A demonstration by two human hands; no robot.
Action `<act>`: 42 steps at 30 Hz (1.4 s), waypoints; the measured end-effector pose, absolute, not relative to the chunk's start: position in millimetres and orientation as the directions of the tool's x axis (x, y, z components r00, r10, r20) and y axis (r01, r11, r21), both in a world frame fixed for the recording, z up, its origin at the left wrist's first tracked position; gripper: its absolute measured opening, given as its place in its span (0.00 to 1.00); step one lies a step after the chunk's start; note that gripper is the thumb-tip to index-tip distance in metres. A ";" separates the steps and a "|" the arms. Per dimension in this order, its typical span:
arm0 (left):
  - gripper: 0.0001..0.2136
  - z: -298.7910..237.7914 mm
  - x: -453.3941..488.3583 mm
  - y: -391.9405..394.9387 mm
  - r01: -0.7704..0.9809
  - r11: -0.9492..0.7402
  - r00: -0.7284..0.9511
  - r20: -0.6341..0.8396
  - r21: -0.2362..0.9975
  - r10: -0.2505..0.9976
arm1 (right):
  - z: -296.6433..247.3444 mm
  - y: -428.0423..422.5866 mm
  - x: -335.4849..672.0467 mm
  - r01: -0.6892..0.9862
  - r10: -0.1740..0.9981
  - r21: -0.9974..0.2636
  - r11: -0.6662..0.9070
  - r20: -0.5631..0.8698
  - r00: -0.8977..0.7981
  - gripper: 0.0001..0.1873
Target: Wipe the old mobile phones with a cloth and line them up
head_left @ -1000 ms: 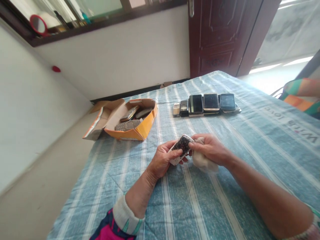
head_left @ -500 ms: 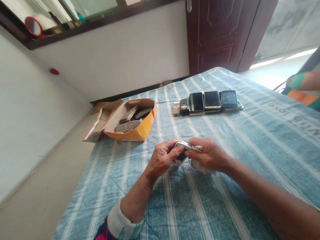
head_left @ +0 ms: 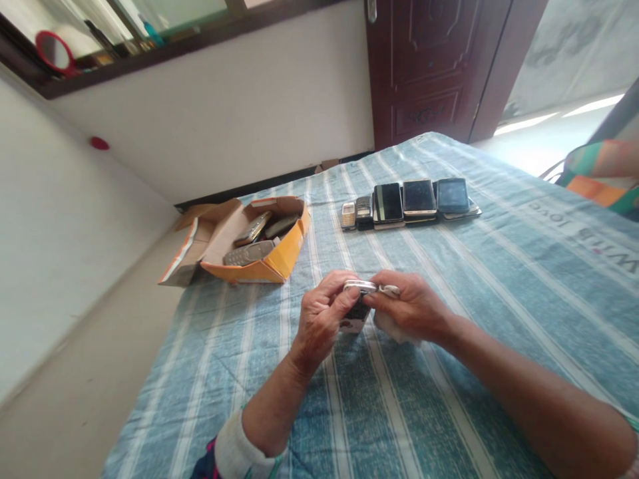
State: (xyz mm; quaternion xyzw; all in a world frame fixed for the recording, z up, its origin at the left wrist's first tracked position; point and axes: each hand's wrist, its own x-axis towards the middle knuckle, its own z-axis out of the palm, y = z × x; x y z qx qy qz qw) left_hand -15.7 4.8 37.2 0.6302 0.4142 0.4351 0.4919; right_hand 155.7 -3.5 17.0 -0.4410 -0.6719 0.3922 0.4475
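Gripping a partly hidden phone in curled left hand; clasping its edge and pale cloth (mostly covered) with bent right hand.

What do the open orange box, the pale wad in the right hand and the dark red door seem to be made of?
Orange box: likely cardboard, orange outside and dull brown inside, with bent flaps.
Pale wad, bunched in the right hand: probably soft fabric, matte, though no weave shows.
Dark red door: smooth, slightly glossy, with shaped panels; perhaps painted metal or wood.
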 end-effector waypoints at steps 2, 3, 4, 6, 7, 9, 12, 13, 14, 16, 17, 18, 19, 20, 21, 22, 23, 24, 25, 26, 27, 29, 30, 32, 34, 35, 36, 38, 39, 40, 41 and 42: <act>0.08 35.3 -14.7 4.0 0.085 -0.159 0.272 0.130 0.984 0.954 | 19.5 -5.6 155.7 0.261 0.943 -0.913 0.313 0.267 -0.198 0.14; 0.07 34.3 -14.5 3.6 0.084 -0.155 0.272 0.127 0.984 0.954 | 20.6 -6.8 155.3 0.267 0.944 -0.911 0.314 0.270 -0.190 0.15; 0.07 33.3 -14.3 3.4 0.084 -0.157 0.271 0.129 0.984 0.954 | 21.4 -7.9 154.6 0.268 0.946 -0.912 0.311 0.270 -0.180 0.15; 0.07 31.4 -13.9 3.3 0.093 -0.171 0.264 0.142 0.981 0.954 | 22.1 -9.7 152.6 0.259 0.953 -0.920 0.295 0.262 -0.152 0.14; 0.07 30.6 -13.4 3.4 0.099 -0.180 0.256 0.150 0.979 0.955 | 22.2 -10.2 151.5 0.248 0.958 -0.927 0.281 0.254 -0.136 0.14; 0.07 29.2 -11.6 4.1 0.105 -0.192 0.231 0.163 0.976 0.959 | 22.0 -10.4 149.6 0.221 0.967 -0.943 0.250 0.232 -0.105 0.14; 0.08 28.1 -7.8 5.6 0.087 -0.173 0.197 0.153 0.981 0.968 | 22.2 -9.0 149.0 0.181 0.975 -0.959 0.220 0.211 -0.069 0.15; 0.08 28.1 -6.6 6.1 0.072 -0.157 0.191 0.141 0.985 0.971 | 22.5 -8.3 149.3 0.168 0.976 -0.961 0.217 0.208 -0.068 0.16; 0.08 28.3 -5.8 6.5 0.055 -0.139 0.188 0.126 0.989 0.974 | 22.9 -7.5 149.9 0.154 0.976 -0.965 0.214 0.205 -0.074 0.16; 0.09 29.1 -5.3 7.3 0.021 -0.103 0.185 0.098 0.994 0.978 | 24.0 -6.2 151.6 0.128 0.975 -0.970 0.208 0.195 -0.104 0.15; 0.09 29.4 -5.5 7.6 0.005 -0.090 0.182 0.088 0.996 0.979 | 24.5 -5.6 152.4 0.120 0.974 -0.971 0.205 0.190 -0.126 0.14; 0.09 29.7 -5.9 7.9 -0.010 -0.081 0.176 0.082 0.997 0.981 | 25.0 -5.1 153.1 0.116 0.971 -0.972 0.204 0.186 -0.149 0.13; 0.09 29.7 -6.3 8.2 -0.023 -0.078 0.169 0.080 0.997 0.982 | 25.3 -4.7 153.6 0.113 0.968 -0.972 0.204 0.183 -0.169 0.12; 0.09 29.5 -6.7 8.3 -0.033 -0.078 0.162 0.083 0.996 0.983 | 25.4 -4.5 153.9 0.109 0.966 -0.973 0.202 0.180 -0.184 0.12; 0.09 29.1 -6.9 8.4 -0.038 -0.084 0.157 0.089 0.996 0.984 | 25.2 -4.3 154.0 0.101 0.966 -0.975 0.196 0.174 -0.191 0.12; 0.09 28.6 -6.9 8.3 -0.036 -0.089 0.155 0.094 0.995 0.983 | 24.8 -4.4 153.7 0.089 0.968 -0.979 0.185 0.165 -0.190 0.13; 0.08 28.0 -6.8 8.2 -0.028 -0.095 0.154 0.098 0.995 0.983 | 24.3 -4.6 153.3 0.074 0.971 -0.983 0.171 0.155 -0.179 0.13; 0.08 27.4 -6.5 7.9 -0.016 -0.099 0.154 0.100 0.995 0.983 | 23.6 -4.9 152.6 0.058 0.976 -0.986 0.157 0.145 -0.164 0.14; 0.08 26.9 -6.1 7.6 -0.003 -0.101 0.153 0.100 0.995 0.983 | 22.8 -5.3 151.9 0.043 0.979 -0.988 0.147 0.139 -0.146 0.15; 0.08 26.5 -5.6 7.3 0.012 -0.102 0.151 0.099 0.995 0.984 | 22.2 -5.8 151.1 0.031 0.982 -0.989 0.144 0.139 -0.129 0.15; 0.09 26.2 -5.1 6.9 0.027 -0.103 0.147 0.098 0.994 0.984 | 21.6 -6.3 150.3 0.023 0.983 -0.989 0.144 0.140 -0.114 0.16; 0.09 25.7 -3.6 6.4 0.057 -0.116 0.135 0.107 0.992 0.985 | 21.0 -7.1 149.1 0.014 0.986 -0.990 0.142 0.140 -0.091 0.16; 0.09 25.3 -2.7 6.3 0.070 -0.126 0.131 0.116 0.990 0.985 | 20.8 -7.2 148.7 0.011 0.988 -0.990 0.138 0.136 -0.079 0.16; 0.08 24.2 -0.7 6.6 0.091 -0.153 0.123 0.141 0.984 0.982 | 20.5 -6.7 148.2 0.007 0.990 -0.992 0.127 0.126 -0.055 0.15; 0.08 22.5 1.5 7.4 0.109 -0.178 0.113 0.166 0.978 0.980 | 20.0 -5.5 147.7 0.001 0.992 -0.993 0.119 0.119 -0.030 0.15; 0.08 21.6 2.5 8.0 0.118 -0.186 0.107 0.174 0.975 0.979 | 19.6 -4.8 147.3 -0.006 0.993 -0.994 0.113 0.113 -0.021 0.16; 0.09 20.8 3.4 8.5 0.128 -0.191 0.099 0.179 0.973 0.979 | 19.2 -4.1 146.9 -0.012 0.994 -0.994 0.106 0.106 -0.014 0.16; 0.10 19.3 4.9 9.5 0.140 -0.190 0.082 0.180 0.972 0.980 | 18.6 -2.8 145.9 -0.021 0.996 -0.996 0.092 0.092 -0.004 0.16; 0.10 18.8 5.6 9.9 0.138 -0.187 0.073 0.179 0.972 0.981 | 18.2 -2.2 145.4 -0.022 0.996 -0.996 0.090 0.090 0.001 0.16; 0.10 18.4 6.1 10.3 0.130 -0.183 0.066 0.176 0.974 0.982 | 17.9 -1.6 145.0 -0.021 0.996 -0.996 0.090 0.090 0.006 0.16; 0.10 18.1 6.6 10.6 0.114 -0.176 0.059 0.170 0.978 0.984 | 17.5 -1.0 144.8 -0.021 0.996 -0.996 0.090 0.090 0.009 0.16; 0.10 17.9 6.9 10.9 0.087 -0.161 0.051 0.157 0.983 0.986 | 17.1 -0.3 144.8 -0.025 0.996 -0.996 0.086 0.086 0.009 0.16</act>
